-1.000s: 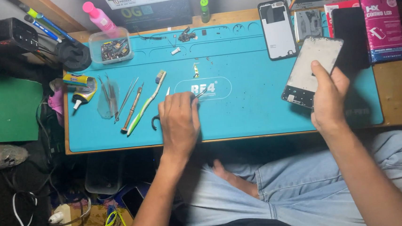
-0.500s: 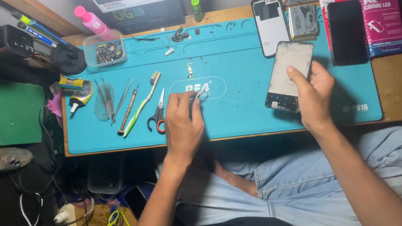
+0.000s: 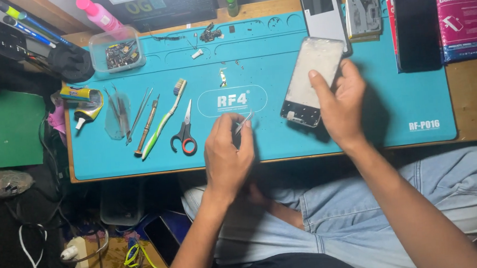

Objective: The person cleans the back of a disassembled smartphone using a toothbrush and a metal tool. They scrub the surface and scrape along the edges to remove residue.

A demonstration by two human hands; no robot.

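My right hand [image 3: 338,106] holds a grey phone frame [image 3: 311,78] tilted above the teal work mat [image 3: 370,102], thumb pressed on its face. My left hand [image 3: 226,154] is closed on thin metal tweezers [image 3: 243,122], tips pointing up and right near the mat's front edge. A small gold part [image 3: 223,77] lies on the mat above the white oval mark. Red-handled scissors [image 3: 185,133] lie just left of my left hand.
A toothbrush [image 3: 163,120], a screwdriver [image 3: 147,127], picks and a glue tube [image 3: 82,101] line the mat's left side. A clear parts box [image 3: 115,49] and pink bottle [image 3: 97,10] stand at back left. A white phone back cover [image 3: 323,11], black phone [image 3: 417,31] and pink box [image 3: 462,15] sit at back right.
My right hand carried the phone frame leftward toward the mat's middle. My left hand lifted off the mat and drew slightly right and nearer with the tweezers, uncovering the scissors.
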